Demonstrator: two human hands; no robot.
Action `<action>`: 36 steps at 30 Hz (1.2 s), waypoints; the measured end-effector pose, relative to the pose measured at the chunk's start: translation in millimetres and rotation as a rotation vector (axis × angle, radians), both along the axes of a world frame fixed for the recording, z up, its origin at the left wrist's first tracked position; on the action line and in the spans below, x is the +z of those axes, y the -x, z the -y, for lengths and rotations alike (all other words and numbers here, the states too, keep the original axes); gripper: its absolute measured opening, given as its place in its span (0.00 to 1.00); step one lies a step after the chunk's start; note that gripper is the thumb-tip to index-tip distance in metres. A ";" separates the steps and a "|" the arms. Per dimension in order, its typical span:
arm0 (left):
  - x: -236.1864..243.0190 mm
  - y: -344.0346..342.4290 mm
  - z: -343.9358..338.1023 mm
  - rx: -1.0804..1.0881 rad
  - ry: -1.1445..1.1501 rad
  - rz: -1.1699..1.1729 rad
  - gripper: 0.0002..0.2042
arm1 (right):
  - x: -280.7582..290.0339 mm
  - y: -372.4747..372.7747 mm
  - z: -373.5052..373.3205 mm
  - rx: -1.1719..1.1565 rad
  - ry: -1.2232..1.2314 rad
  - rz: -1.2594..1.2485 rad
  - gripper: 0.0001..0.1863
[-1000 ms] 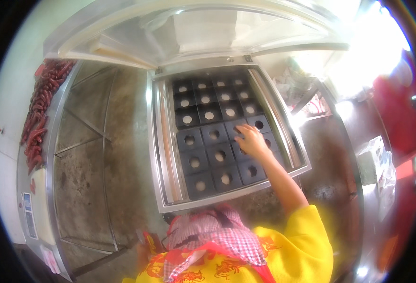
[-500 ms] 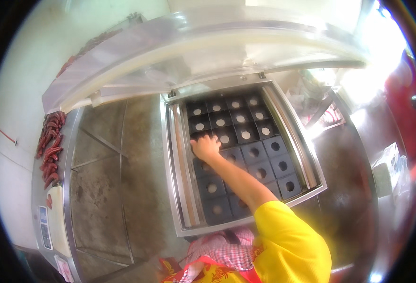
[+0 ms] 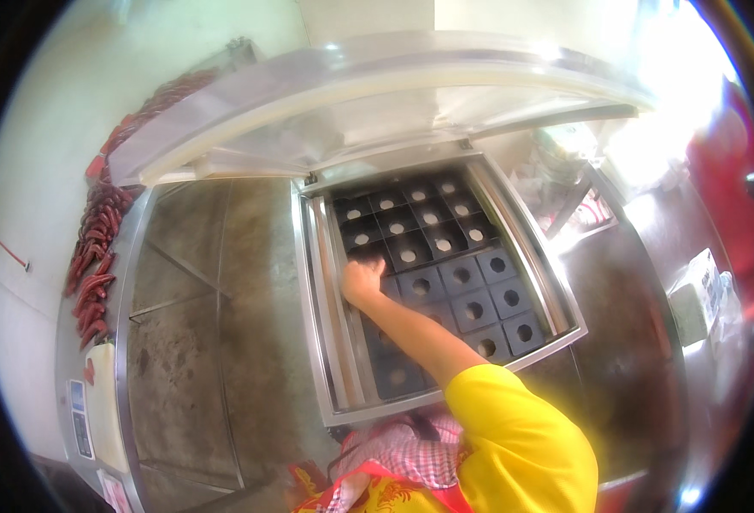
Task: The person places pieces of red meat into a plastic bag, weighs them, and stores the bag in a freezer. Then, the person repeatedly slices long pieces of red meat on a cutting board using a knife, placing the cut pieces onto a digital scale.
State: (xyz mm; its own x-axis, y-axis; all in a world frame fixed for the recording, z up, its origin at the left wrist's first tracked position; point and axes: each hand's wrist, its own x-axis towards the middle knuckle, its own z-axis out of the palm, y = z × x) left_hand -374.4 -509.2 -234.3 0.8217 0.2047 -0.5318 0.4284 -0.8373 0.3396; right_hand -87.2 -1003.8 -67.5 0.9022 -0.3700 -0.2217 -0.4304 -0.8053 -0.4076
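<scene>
Square black plastic pieces (image 3: 461, 275) with round holes lie in rows inside a steel-framed machine bed (image 3: 315, 316). The far pieces show as hollow cells with raised walls; the nearer ones show flat tops. My right hand (image 3: 363, 280), bare, reaches across to the left side of the rows. Its fingers are curled in at the border between a hollow cell and a flat piece. What the fingertips grip, if anything, is hidden. My left hand does not show.
A large raised lid (image 3: 377, 103) arches over the bed. Dark red sausages (image 3: 95, 231) lie along a steel counter at left, near a scale (image 3: 80, 419). A metal frame (image 3: 221, 333) stands between. At right, a white box (image 3: 693, 295) sits on a dark steel surface.
My right hand has shifted slightly nearer and to the left, and its fingers have curled in. The view has tilted a little, so more sausages show at left.
</scene>
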 end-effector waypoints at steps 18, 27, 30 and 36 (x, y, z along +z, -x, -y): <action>-32.2 19.3 -18.3 -0.001 0.013 0.049 0.18 | 211.5 220.1 176.7 0.276 0.352 1.485 0.06; -46.8 20.5 -29.3 -0.005 0.020 0.079 0.18 | 175.5 363.7 206.5 -0.650 -1.215 1.814 0.05; -48.2 14.2 -30.2 -0.012 0.026 0.071 0.18 | 139.8 372.7 209.2 -1.062 -1.335 1.825 0.09; -37.8 4.1 -36.3 -0.016 0.030 0.048 0.18 | 47.6 287.5 224.1 -1.022 -2.087 1.599 0.17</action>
